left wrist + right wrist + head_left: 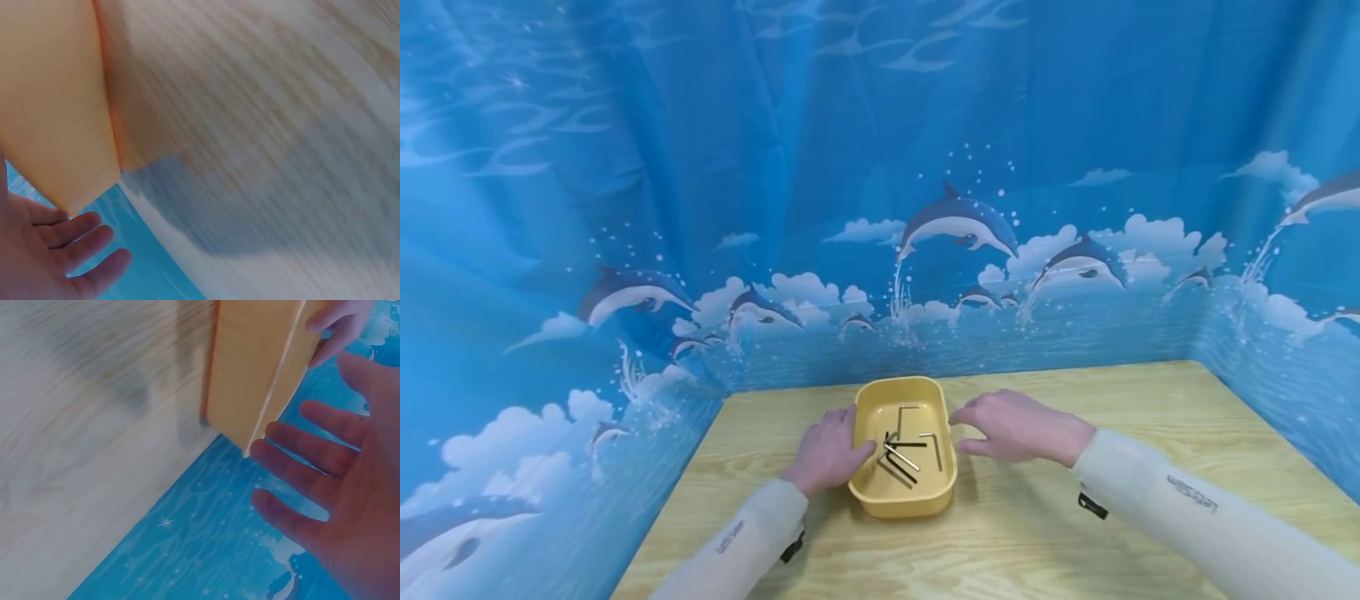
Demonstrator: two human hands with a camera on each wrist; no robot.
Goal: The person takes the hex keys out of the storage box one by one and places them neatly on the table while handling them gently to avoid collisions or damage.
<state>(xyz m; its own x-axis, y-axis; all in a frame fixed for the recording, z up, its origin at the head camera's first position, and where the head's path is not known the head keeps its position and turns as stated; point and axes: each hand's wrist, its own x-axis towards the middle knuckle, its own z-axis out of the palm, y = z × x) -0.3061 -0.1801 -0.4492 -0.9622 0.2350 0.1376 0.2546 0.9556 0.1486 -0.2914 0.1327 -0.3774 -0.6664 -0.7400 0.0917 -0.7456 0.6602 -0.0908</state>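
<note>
A yellow plastic bin [901, 507] stands on the wooden table, with several L-shaped hex keys [902, 456], black and silver, lying loose on its floor. At its left side, my left hand [829, 450] grips the wall, thumb over the rim and fingers along the outside. The left wrist view catches the fingers [100, 240] of that hand by the bin's upper edge, its thumb hidden. My right hand [1011, 425] is beside the right wall, holding nothing. Its fingers [306, 465] are spread and loosely bent, fingertips close to the rim in the right wrist view.
The light wood-grain table [1037, 533] extends around the bin on every side. Behind it and along both sides hangs a blue curtain [820, 167] printed with dolphins and clouds, meeting the table's back edge.
</note>
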